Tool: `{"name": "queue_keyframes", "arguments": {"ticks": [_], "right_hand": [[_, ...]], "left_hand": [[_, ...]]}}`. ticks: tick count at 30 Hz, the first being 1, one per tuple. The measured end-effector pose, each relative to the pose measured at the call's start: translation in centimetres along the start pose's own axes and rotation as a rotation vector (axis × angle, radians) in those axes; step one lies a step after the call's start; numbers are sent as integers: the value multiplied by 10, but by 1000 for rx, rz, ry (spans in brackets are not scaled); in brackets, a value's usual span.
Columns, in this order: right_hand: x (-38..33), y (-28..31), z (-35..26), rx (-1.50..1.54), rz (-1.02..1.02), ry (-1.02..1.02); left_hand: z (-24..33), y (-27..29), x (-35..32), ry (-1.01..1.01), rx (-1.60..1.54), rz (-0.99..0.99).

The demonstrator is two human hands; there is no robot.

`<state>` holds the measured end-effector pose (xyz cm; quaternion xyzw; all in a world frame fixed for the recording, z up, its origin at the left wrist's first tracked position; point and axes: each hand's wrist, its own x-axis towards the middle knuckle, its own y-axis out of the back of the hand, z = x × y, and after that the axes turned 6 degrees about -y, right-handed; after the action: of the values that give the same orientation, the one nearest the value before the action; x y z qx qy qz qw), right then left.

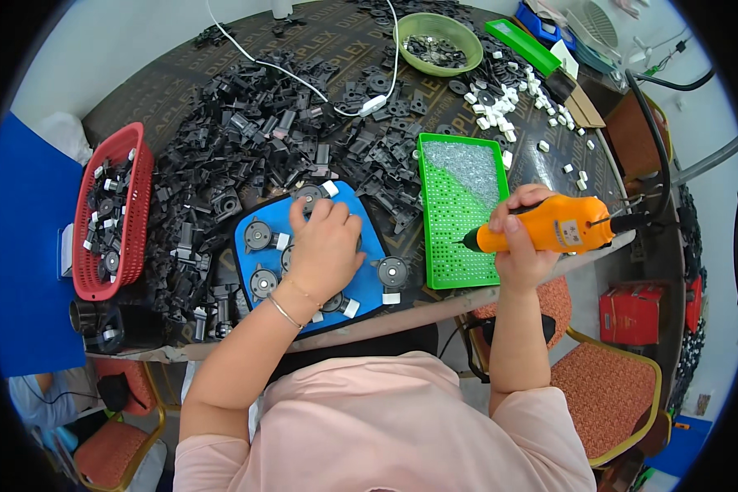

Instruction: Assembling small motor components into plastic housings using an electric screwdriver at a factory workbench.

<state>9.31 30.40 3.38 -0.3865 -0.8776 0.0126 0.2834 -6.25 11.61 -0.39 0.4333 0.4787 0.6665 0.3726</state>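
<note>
My left hand (324,250) lies over a blue mat (303,230), its fingers spread and bent down among several round black parts with small white blocks. The fingertips reach the farthest round part (310,197); what lies beneath the palm is partly hidden. Another round part (392,272) sits by the mat's right edge. Wrapped around an orange electric screwdriver (553,226) is my right hand (523,246). The tool lies roughly level, its dark tip pointing left above a green perforated tray (464,277). Small silver screws (466,164) are heaped in the tray's far half.
Black plastic parts (221,139) cover much of the table. A red basket (143,189) of parts stands at left, a pale green bowl (474,51) at the back. White blocks (504,107) lie behind the tray. A white cable (283,72) crosses the table; chairs (607,394) stand right.
</note>
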Motion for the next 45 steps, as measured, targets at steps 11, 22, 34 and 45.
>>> {"name": "queue_keyframes", "arguments": {"ticks": [11, 22, 34, 45], "right_hand": [[1, 3, -1, -4, 9, -17], [-2, -3, 1, 17, -18, -23], [-3, -5, 3, 22, -11, -24], [-4, -4, 1, 10, -11, -21]], "left_hand": [[-54, 38, -2, -8, -437, 54], [-45, 23, -17, 15, -534, -97], [-28, 14, -23, 201, -142, 34], [-19, 10, -18, 238, -61, 50]]}}
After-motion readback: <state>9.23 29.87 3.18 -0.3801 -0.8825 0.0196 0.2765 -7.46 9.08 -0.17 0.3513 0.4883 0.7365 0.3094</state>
